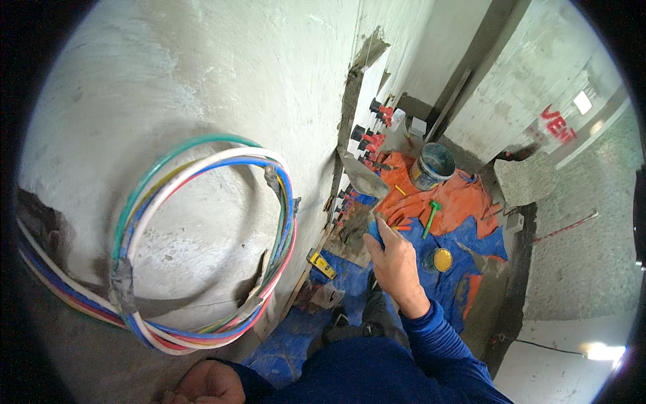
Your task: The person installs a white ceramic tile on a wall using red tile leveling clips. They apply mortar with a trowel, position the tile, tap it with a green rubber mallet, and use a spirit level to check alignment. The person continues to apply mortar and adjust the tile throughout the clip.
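Observation:
My right hand is closed round the handle of a trowel, index finger stretched along it. The grey trowel blade is held up close to the wall, beside a row of red and black fittings set along a cut channel. The grip is mostly hidden by my fingers. At the lower edge, my left hand is curled, its fingers partly cut off; what it holds, if anything, is out of sight. A big coil of coloured cables hangs from the wall at the left.
Blue sheeting and an orange sheet cover the floor. On them are a bucket, a green-handled hammer, a yellow-topped can and a yellow level. A lamp shines at the right.

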`<state>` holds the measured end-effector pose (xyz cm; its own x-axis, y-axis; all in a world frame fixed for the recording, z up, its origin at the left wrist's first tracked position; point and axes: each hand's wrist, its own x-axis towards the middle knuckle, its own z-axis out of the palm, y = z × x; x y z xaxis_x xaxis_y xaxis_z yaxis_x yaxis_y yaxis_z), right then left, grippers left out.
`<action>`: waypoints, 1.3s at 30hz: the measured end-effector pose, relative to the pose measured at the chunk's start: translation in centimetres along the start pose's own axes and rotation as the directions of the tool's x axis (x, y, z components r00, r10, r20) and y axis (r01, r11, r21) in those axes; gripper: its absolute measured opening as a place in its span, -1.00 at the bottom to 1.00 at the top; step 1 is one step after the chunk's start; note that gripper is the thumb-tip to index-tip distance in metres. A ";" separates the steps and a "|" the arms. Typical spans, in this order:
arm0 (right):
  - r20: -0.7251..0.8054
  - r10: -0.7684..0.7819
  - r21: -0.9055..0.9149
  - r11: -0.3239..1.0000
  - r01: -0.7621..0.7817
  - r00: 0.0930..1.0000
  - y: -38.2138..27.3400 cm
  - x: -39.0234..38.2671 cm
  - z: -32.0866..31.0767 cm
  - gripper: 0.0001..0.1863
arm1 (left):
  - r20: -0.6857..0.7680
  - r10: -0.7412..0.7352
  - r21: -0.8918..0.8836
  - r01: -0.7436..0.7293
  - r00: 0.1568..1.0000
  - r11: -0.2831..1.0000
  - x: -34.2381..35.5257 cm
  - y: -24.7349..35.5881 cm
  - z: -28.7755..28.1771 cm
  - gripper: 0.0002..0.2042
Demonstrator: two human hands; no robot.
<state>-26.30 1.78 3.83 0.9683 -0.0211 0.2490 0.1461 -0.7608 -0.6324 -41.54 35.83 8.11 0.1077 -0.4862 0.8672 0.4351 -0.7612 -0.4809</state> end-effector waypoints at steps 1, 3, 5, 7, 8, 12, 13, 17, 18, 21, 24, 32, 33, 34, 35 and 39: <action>0.021 0.059 -0.032 0.998 -0.059 0.998 -0.5 0.2 -0.3 -0.50 | 0.000 -0.005 0.003 0.005 1.000 1.000 0.0 0.0 -0.1 -0.90; -0.028 -0.005 -0.002 1.000 0.004 1.000 -1.4 0.6 -1.2 -0.50 | 0.002 -0.008 0.014 0.008 1.000 1.000 -0.1 0.1 -0.2 -0.90; -0.027 0.003 0.017 1.000 -0.003 1.000 -2.2 0.8 -2.3 -0.50 | 0.004 -0.007 0.012 0.007 1.000 1.000 -0.1 0.1 -0.2 -0.90; -0.017 0.008 0.039 0.999 -0.007 1.000 -2.7 1.2 -3.3 -0.49 | 0.002 -0.011 0.017 0.011 1.000 1.000 -0.1 0.1 -0.2 -0.90; -0.010 0.016 0.056 0.998 -0.015 1.000 -2.9 1.3 -3.5 -0.49 | -0.001 -0.016 0.018 0.016 1.000 1.000 -0.1 0.1 -0.2 -0.90; -0.067 -0.018 0.137 0.990 0.027 0.998 -3.6 1.4 -4.3 -0.48 | -0.008 -0.019 0.034 0.019 1.000 0.999 -0.1 0.2 -0.3 -0.90; -0.079 0.024 0.140 0.990 -0.013 0.997 -3.8 1.4 -4.4 -0.48 | -0.009 -0.027 0.030 0.027 1.000 0.999 -0.1 0.2 -0.2 -0.91; -0.110 -0.076 0.107 0.990 0.088 0.991 -4.2 2.0 -5.9 -0.47 | -0.004 -0.015 0.049 0.015 1.000 0.999 -0.1 0.2 -0.5 -0.91; -0.127 -0.107 0.082 0.990 0.118 0.986 -4.3 2.3 -6.1 -0.47 | -0.007 -0.016 0.052 0.016 1.000 0.999 0.0 0.2 -0.5 -0.91; -0.164 -0.177 0.050 0.981 0.187 0.970 -4.2 3.4 -6.1 -0.48 | -0.009 -0.015 0.055 0.016 1.000 0.998 -0.1 0.2 -0.6 -0.91; -0.181 -0.212 0.022 0.975 0.220 0.960 -3.5 4.0 -5.4 -0.48 | -0.011 -0.014 0.056 0.014 1.000 0.998 -0.1 0.1 -0.6 -0.91; -0.042 -0.070 0.081 0.994 0.073 0.997 1.2 2.0 -1.5 -0.49 | -0.015 -0.012 0.066 0.013 1.000 0.998 -0.2 0.0 -0.8 -0.91; -0.018 -0.082 0.083 0.993 0.084 0.996 1.6 1.5 -1.2 -0.49 | -0.013 -0.014 0.069 0.015 1.000 0.998 -0.2 0.0 -0.8 -0.92; 0.021 -0.062 0.089 0.994 0.060 0.998 1.9 1.1 -1.0 -0.50 | -0.015 -0.014 0.076 0.015 1.000 0.997 -0.2 0.1 -0.8 -0.92; 0.094 0.036 0.065 0.997 -0.042 0.995 2.0 0.8 -1.0 -0.50 | -0.013 -0.013 0.083 0.014 1.000 0.996 -0.2 0.1 -0.8 -0.92; 0.027 -0.042 0.133 0.990 0.038 0.999 1.5 0.8 -2.3 -0.49 | -0.035 -0.018 0.099 0.021 0.999 0.995 -0.1 0.0 -1.1 -0.92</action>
<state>-25.78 -0.85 4.81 0.9665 0.0284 0.2552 0.2083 -0.6678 -0.7146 -42.52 35.47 7.86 0.0687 -0.4871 0.8707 0.5236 -0.7252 -0.4470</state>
